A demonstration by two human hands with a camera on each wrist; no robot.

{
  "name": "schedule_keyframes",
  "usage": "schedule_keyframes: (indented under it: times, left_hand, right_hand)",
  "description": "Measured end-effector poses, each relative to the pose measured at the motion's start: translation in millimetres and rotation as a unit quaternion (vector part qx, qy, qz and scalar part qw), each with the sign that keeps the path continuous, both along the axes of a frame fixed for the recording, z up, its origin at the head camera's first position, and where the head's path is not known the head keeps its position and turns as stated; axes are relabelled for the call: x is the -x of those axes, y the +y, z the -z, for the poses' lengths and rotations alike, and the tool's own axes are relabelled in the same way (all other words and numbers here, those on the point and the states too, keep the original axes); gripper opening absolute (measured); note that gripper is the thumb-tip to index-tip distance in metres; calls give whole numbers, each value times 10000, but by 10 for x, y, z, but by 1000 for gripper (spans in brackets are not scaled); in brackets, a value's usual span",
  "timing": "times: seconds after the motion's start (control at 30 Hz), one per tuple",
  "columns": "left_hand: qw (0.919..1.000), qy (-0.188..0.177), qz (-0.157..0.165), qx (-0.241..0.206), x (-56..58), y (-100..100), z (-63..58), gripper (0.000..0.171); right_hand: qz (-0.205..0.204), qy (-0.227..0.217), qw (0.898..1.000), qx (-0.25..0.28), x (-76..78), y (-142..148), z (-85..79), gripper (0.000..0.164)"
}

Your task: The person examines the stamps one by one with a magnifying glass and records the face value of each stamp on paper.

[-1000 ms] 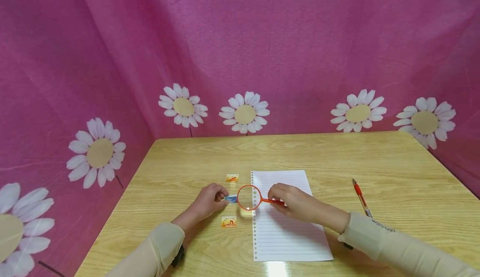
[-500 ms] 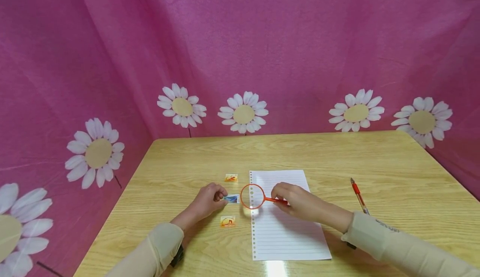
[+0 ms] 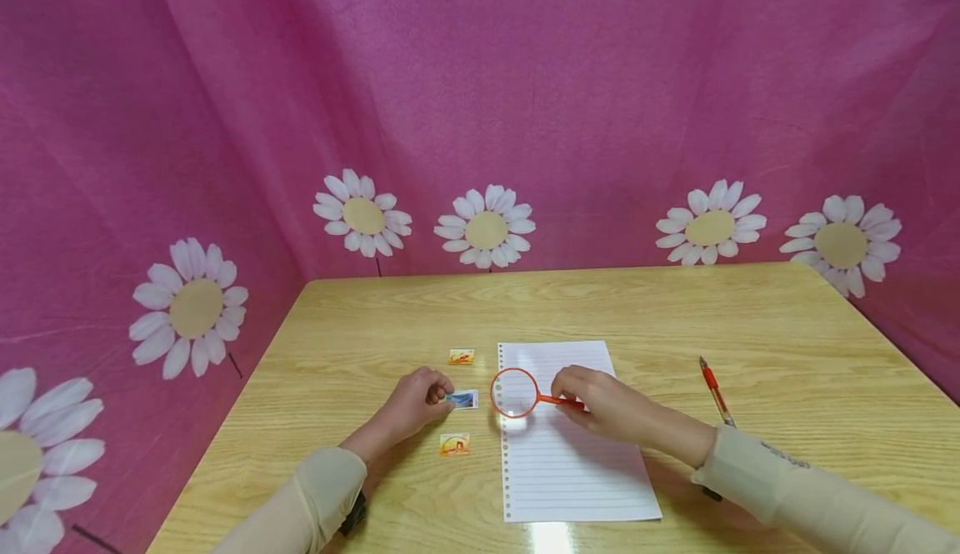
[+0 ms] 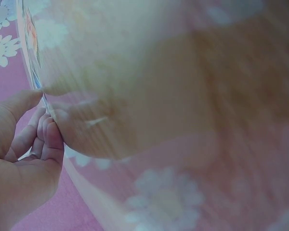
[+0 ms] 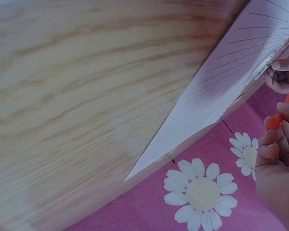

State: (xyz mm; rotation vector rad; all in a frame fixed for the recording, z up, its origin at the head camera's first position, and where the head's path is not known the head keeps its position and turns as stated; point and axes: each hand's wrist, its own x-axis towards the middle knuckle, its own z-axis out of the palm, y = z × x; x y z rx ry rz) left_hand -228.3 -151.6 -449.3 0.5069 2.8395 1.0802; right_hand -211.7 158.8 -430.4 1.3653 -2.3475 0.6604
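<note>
My left hand (image 3: 416, 402) lies low on the wooden table, thumb and curled fingers at the left edge of a blue stamp (image 3: 465, 399). In the left wrist view, the thumb and fingertips meet at the tabletop by the stamp's edge. Two yellow-and-red stamps lie flat nearby, the far stamp (image 3: 461, 356) behind it and the near stamp (image 3: 454, 444) in front. My right hand (image 3: 600, 400) grips the orange handle of a magnifying glass (image 3: 514, 370), whose round lens hovers over the left margin of a lined sheet (image 3: 577, 479). The handle end (image 5: 274, 121) shows in the right wrist view.
A red pen (image 3: 716, 391) lies on the wooden table (image 3: 375, 312), right of the sheet, its lower end near the right sleeve. A pink curtain (image 3: 585, 87) with white daisies surrounds the table's back and sides.
The magnifying glass has moved right with my right hand, off the blue stamp's right end and onto the sheet's margin. My left hand has stayed at the stamp.
</note>
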Motion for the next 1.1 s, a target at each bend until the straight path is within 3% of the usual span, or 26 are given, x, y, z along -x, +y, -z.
schedule_keyframes:
  times: [0.43, 0.67, 1.1]
  left_hand:
    - [10000, 31, 39, 9, -12, -7, 5, 12]
    - [10000, 27, 0, -10, -3, -4, 0, 12]
    - [9999, -79, -79, -28, 0, 7, -1, 12]
  right_hand:
    - [-35, 97, 9999, 27, -12, 117, -1, 26]
    - [159, -52, 9998, -74, -15, 186, 2, 25]
    - [147, 321, 9994, 10, -11, 310, 34, 30]
